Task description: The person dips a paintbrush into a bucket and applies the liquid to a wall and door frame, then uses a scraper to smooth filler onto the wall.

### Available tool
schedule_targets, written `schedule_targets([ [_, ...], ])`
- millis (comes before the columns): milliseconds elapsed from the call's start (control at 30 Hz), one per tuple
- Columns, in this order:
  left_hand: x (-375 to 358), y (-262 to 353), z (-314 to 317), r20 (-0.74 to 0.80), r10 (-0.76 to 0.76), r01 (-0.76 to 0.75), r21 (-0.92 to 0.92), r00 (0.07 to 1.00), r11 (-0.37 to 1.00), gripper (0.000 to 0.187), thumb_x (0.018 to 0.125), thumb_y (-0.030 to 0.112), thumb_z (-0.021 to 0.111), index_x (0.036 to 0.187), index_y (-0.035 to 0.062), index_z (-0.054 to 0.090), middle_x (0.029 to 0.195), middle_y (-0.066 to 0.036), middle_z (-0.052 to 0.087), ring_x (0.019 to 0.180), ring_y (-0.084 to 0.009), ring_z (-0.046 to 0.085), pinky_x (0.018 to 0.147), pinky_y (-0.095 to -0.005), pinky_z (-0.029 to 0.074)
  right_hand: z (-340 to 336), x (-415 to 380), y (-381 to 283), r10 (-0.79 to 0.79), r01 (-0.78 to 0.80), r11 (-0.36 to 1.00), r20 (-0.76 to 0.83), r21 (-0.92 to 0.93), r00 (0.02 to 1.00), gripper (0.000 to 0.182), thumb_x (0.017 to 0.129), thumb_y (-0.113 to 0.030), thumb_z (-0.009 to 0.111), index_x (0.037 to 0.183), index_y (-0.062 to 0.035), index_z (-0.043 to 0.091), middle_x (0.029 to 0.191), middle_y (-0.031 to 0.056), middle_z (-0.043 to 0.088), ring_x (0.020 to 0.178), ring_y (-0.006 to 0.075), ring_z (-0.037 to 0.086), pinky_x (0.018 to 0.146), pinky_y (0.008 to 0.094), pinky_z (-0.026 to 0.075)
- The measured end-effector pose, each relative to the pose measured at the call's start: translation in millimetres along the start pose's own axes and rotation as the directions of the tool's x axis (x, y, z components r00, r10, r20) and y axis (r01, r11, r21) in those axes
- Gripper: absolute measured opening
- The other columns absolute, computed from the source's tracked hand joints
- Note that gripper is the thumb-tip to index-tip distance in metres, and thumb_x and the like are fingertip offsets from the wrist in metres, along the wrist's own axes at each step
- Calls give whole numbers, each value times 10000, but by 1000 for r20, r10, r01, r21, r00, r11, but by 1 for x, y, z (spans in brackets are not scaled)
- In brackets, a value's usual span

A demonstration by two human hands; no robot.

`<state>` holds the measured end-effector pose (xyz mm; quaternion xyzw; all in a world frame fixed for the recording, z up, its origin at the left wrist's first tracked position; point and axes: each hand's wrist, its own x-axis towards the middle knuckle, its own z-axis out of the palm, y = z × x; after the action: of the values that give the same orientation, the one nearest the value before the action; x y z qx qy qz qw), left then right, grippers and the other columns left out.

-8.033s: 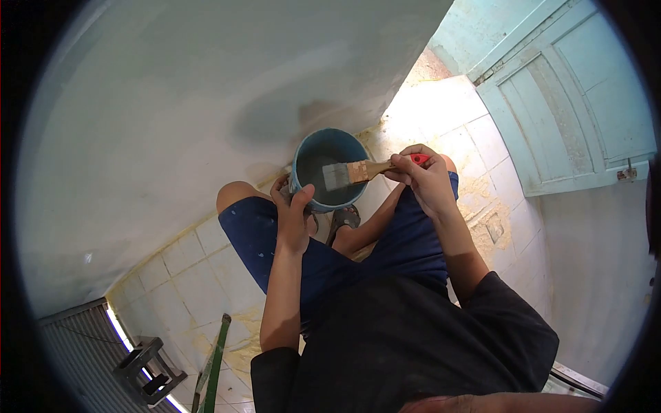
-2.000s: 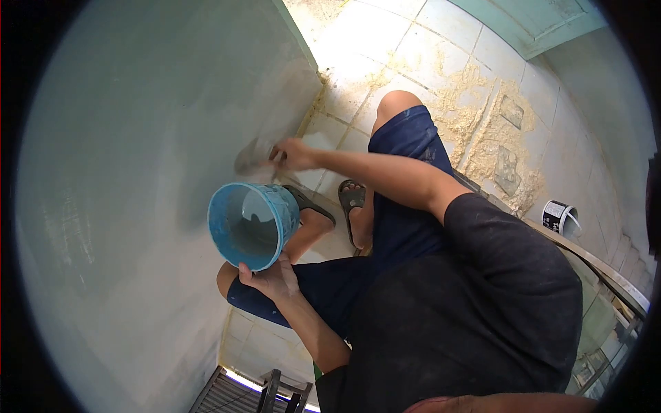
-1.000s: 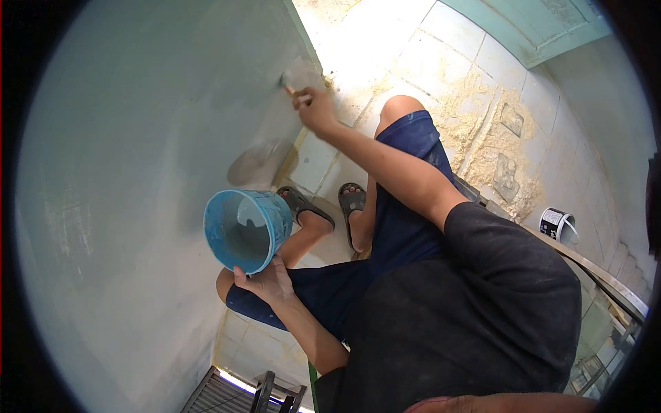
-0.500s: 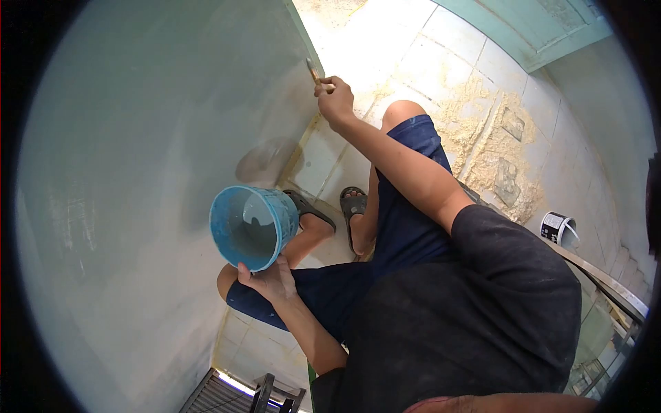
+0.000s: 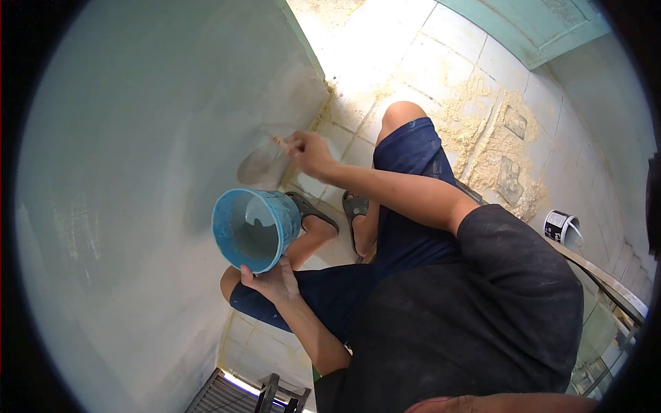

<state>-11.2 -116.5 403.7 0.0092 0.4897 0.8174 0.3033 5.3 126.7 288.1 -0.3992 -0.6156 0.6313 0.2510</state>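
Observation:
My left hand is closed on the lower side of a blue bucket, thumb up against its rim. The bucket is tilted, its mouth facing the wall side, with greyish liquid inside. My right hand grips a paintbrush, fingers wrapped around the handle. The brush points at the grey-green wall, slightly smeared by motion, and its bristles overlap the wall above a darker patch.
Sandy yellow debris covers floor tiles at the upper right. A small black-and-white bucket lies by a metal-edged rail. A pale green door is at the top. A dark chair-like frame stands at the bottom.
My right hand has moved down and left with the paintbrush, from the wall's upper edge to nearer the bucket. My left hand and the bucket have hardly shifted.

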Motion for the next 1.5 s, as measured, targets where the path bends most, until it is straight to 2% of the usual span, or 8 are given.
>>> schedule_targets([
  [233,-4,1,7,-30,32,-31,40,999,999,875,823,568,703,1474,61,409,1455,-116,487,1312,-285,533,1030,-453,520,-52,75,-24,73,-9,988,-415,152,907,220,945,-62,635,1148,4,687,866,124,738,713,153,665,641,329,521],
  [633,-5,2,9,-6,25,-25,0,1000,1000,837,841,560,701,1462,69,427,1442,-107,503,1316,-273,529,1053,-458,501,20,-19,-10,-122,117,989,45,86,992,197,902,-81,661,1081,-7,698,813,188,711,744,266,700,721,389,532],
  [767,-4,3,4,-16,17,-18,-13,1000,1000,848,834,558,709,1460,61,426,1444,-109,499,1312,-273,531,1058,-447,500,-4,-12,-10,-69,76,993,-74,93,995,311,915,-70,680,1213,17,693,831,147,714,705,207,670,653,349,521],
  [833,-2,3,0,-21,18,-19,-18,1000,1000,853,831,556,713,1460,57,425,1446,-112,497,1312,-275,531,1058,-447,500,-26,8,-15,-11,16,1000,-345,12,939,341,904,-51,689,1221,75,675,840,140,729,711,165,682,651,307,543],
  [1067,-3,3,-2,-34,28,-29,-26,999,999,849,830,546,710,1464,61,423,1455,-109,491,1321,-282,524,1064,-458,495,-57,41,-33,79,19,958,-326,286,942,315,902,-73,695,1180,76,701,807,107,742,652,117,684,615,283,563],
  [1233,-6,5,-2,-45,32,-33,-28,998,999,849,832,553,701,1470,70,421,1464,-105,481,1325,-288,521,1054,-482,498,-34,75,-19,-152,153,988,-428,-33,891,259,882,-121,707,1101,8,760,733,87,724,612,130,680,603,285,550],
  [1433,-8,11,-1,-20,24,-25,-56,1000,998,826,837,561,687,1494,142,412,1501,-89,449,1344,-292,507,1040,-515,495,0,18,-19,-472,422,858,-127,-294,872,266,813,-113,750,1038,29,765,748,124,717,621,176,679,597,302,541],
  [1500,-11,20,1,-10,15,-16,-83,1000,996,875,818,582,706,1505,148,383,1527,-116,410,1383,-341,452,1030,-596,469,1,1,-15,-414,386,897,-104,-214,904,257,810,-114,753,1029,21,769,774,125,725,639,177,685,596,305,540],
])
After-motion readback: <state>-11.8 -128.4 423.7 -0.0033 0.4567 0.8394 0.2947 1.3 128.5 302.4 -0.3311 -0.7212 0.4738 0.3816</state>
